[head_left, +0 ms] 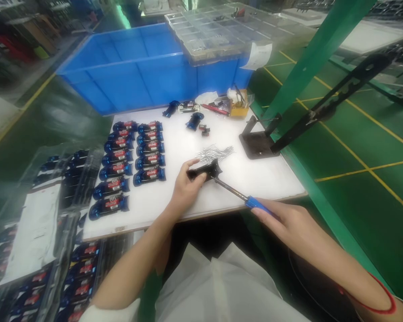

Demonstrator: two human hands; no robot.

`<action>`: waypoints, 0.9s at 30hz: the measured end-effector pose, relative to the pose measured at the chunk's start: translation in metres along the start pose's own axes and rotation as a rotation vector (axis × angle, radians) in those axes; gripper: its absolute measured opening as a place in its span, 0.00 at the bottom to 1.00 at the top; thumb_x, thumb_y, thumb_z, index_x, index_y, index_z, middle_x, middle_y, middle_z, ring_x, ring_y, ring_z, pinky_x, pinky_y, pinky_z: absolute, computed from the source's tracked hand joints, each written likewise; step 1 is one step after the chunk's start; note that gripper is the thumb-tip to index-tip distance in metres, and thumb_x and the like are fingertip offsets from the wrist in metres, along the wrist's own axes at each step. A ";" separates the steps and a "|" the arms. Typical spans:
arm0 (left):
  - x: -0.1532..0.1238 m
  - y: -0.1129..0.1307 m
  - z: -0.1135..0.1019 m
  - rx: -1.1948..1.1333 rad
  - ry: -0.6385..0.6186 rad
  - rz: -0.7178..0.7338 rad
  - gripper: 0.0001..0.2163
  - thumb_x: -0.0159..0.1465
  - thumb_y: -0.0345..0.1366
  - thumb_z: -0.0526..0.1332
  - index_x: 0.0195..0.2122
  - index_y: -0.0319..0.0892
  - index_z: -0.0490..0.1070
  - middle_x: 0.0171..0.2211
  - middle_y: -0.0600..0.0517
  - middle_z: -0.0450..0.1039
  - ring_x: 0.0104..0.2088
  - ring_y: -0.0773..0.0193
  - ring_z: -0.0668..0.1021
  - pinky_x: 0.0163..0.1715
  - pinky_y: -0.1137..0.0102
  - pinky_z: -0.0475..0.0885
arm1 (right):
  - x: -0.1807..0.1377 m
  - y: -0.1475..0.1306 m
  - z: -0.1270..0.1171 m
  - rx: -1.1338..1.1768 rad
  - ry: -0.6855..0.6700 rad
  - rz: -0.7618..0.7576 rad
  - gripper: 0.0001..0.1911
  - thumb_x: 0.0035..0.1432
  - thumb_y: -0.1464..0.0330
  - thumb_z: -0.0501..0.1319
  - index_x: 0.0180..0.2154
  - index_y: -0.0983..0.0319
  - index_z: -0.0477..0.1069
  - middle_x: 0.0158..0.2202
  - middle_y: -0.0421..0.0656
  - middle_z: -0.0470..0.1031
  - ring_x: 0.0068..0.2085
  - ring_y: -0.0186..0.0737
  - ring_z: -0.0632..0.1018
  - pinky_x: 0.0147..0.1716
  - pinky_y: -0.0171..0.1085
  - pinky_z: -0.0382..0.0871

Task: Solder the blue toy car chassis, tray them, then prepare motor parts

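My left hand [187, 184] grips a dark toy car body [212, 169] over the white table [174, 201]. Between its fingers and thumb, the car is tilted, and part of it is hidden. A screwdriver [233, 191] with a blue handle is held in my right hand [285, 221], its tip touching or very near the car's right end. Just behind the car lies a heap of thin silvery metal pins [215, 153]. To the left, finished-looking blue toy cars [150, 175] with red labels stand in two columns.
A large blue bin [137, 80] stands behind the table, with a clear compartment tray [215, 36] on its rim. A black lever press [260, 144] sits at right, near a green post [319, 58]. Loose car parts [195, 120] and a small yellow box [238, 108] lie at the back.
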State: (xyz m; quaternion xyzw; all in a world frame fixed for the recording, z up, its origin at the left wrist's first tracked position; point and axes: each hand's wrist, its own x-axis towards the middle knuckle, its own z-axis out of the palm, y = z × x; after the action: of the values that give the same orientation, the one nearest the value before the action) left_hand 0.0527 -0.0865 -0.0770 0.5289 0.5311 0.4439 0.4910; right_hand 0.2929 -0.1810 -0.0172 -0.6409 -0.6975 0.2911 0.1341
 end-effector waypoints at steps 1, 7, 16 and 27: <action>0.000 0.000 0.000 -0.009 0.000 -0.001 0.20 0.61 0.35 0.64 0.55 0.43 0.68 0.45 0.48 0.77 0.46 0.57 0.79 0.50 0.60 0.75 | 0.000 0.000 -0.001 0.002 0.013 0.002 0.22 0.67 0.52 0.51 0.41 0.55 0.79 0.27 0.37 0.79 0.27 0.39 0.77 0.27 0.34 0.69; 0.001 0.001 0.001 -0.032 -0.015 -0.010 0.19 0.61 0.34 0.63 0.54 0.42 0.68 0.41 0.49 0.77 0.44 0.58 0.80 0.49 0.60 0.76 | 0.003 0.001 -0.004 0.001 0.044 0.012 0.23 0.66 0.51 0.50 0.42 0.55 0.79 0.26 0.36 0.80 0.25 0.38 0.77 0.27 0.34 0.69; 0.000 0.003 0.001 -0.028 -0.026 0.000 0.19 0.61 0.34 0.63 0.54 0.42 0.67 0.38 0.50 0.77 0.42 0.58 0.80 0.47 0.60 0.77 | 0.003 0.000 -0.001 -0.011 0.027 0.006 0.22 0.66 0.52 0.51 0.42 0.56 0.79 0.25 0.38 0.78 0.27 0.41 0.78 0.28 0.35 0.70; 0.000 0.001 0.000 -0.023 -0.026 0.017 0.19 0.61 0.34 0.64 0.54 0.43 0.68 0.40 0.49 0.78 0.42 0.59 0.81 0.46 0.61 0.77 | 0.006 0.002 0.001 0.012 0.024 0.018 0.20 0.66 0.53 0.53 0.40 0.56 0.79 0.26 0.38 0.78 0.27 0.41 0.77 0.27 0.35 0.69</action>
State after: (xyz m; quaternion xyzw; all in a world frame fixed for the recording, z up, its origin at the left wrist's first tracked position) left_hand 0.0525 -0.0861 -0.0763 0.5335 0.5150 0.4471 0.5003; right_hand 0.2930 -0.1752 -0.0201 -0.6500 -0.6882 0.2886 0.1436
